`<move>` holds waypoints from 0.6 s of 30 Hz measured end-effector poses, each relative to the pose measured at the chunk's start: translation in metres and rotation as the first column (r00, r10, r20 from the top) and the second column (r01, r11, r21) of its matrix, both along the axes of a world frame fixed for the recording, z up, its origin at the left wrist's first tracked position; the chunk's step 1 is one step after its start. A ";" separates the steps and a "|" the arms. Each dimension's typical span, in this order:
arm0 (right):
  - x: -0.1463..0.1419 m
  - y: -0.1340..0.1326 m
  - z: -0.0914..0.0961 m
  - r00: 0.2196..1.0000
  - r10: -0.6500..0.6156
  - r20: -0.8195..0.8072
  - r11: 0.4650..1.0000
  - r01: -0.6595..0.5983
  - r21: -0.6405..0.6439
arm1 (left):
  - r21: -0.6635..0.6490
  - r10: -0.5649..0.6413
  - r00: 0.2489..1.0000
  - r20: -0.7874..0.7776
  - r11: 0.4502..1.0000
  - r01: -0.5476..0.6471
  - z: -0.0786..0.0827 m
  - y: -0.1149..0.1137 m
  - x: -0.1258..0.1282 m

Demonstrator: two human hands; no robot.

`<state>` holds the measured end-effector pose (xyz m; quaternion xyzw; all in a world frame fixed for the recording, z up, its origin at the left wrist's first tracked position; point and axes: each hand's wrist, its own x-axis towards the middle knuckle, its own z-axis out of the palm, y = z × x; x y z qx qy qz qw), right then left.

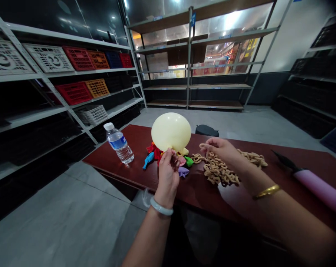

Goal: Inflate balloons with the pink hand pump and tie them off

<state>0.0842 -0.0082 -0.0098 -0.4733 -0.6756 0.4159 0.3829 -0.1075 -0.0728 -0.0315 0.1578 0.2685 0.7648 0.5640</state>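
My left hand (168, 170) is closed, pinching the neck of an inflated pale yellow balloon (171, 131) and holding it upright above the dark red table (129, 165). My right hand (222, 150) reaches over a pile of tan twisted cord loops (220, 172), its fingers pinched on one loop at the pile's top left. Several uninflated balloons in red, blue, green, pink and purple (168, 161) lie on the table just behind my left hand.
A water bottle (118, 142) stands at the table's left end. A pink hand pump (315, 185) lies at the right. A dark object (207, 130) sits at the far edge. Metal shelves with plastic crates (73, 91) line the left wall.
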 end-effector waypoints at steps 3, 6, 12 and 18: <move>0.007 -0.008 0.021 0.975 0.019 -0.221 0.997 -0.037 -0.075 | 0.010 -0.050 0.999 0.006 0.999 0.050 0.000 0.003 0.009; 0.013 -0.015 0.038 0.945 0.033 -0.325 0.985 -0.087 -0.152 | -0.019 -0.042 0.999 -0.007 0.999 0.042 0.001 0.007 0.017; 0.015 -0.018 0.049 0.985 0.042 -0.170 0.995 -0.057 -0.082 | -0.023 -0.157 0.987 -0.025 0.987 0.157 0.013 0.002 0.043; 0.000 -0.018 0.039 0.968 -0.127 0.218 0.925 0.036 0.379 | 0.036 -0.255 0.963 0.090 0.967 0.253 0.013 0.002 0.072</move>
